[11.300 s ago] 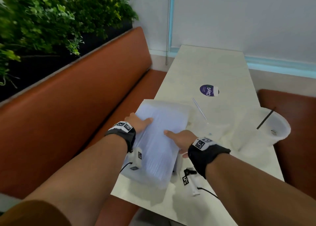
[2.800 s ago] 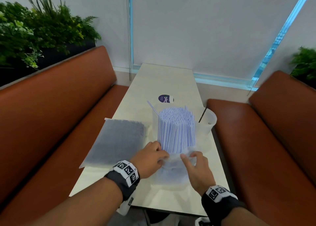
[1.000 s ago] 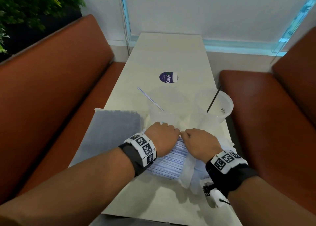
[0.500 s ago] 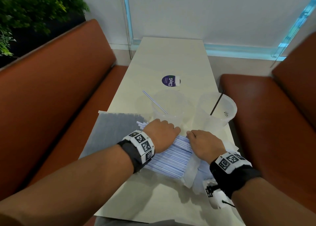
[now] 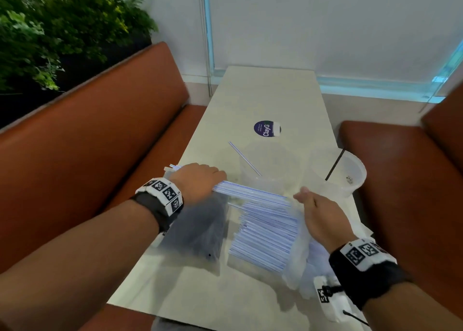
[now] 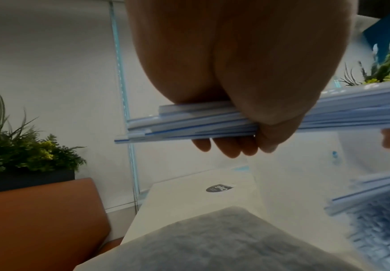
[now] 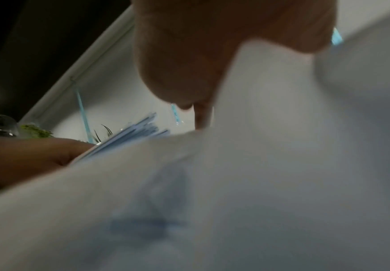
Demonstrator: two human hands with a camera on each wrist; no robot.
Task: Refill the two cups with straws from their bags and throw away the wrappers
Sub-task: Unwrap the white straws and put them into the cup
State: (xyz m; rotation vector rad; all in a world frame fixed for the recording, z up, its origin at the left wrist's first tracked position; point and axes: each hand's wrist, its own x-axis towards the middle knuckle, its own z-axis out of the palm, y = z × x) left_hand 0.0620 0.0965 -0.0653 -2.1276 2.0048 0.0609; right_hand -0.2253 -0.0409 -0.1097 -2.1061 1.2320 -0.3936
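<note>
Here, the left hand (image 5: 198, 183) grips one bundle of white straws with thin blue stripes (image 5: 250, 193), fingers curled round it, lifted level above the table (image 5: 263, 92) near its left edge. The bundle's far end reaches toward the right hand (image 5: 318, 213), which hangs beside it; whether that hand pinches the opened clear wrapper (image 5: 298, 260) under it cannot be told. A larger pile of the same striped straws (image 5: 265, 235) lies flat on the table toward the near right corner, partly inside that wrapper.

Two clear cups stand beyond the pile: the left cup (image 5: 270, 163) holds a single striped straw (image 5: 244, 158), the right cup (image 5: 345, 175), at the right edge, a single black straw (image 5: 334, 165). One second bag, filled with dark straws (image 5: 198, 235), lies unopened below the left wrist by the left edge. One round purple sticker (image 5: 266, 128) sits mid-table.

The left wrist view shows what the head view hides: the curled fingertips (image 6: 226, 148) under the bundle and its uneven cut ends (image 6: 143, 128). The right wrist view is almost filled by blurred plastic, with only the thumb (image 7: 178, 73) and straw ends (image 7: 143, 128) showing.
</note>
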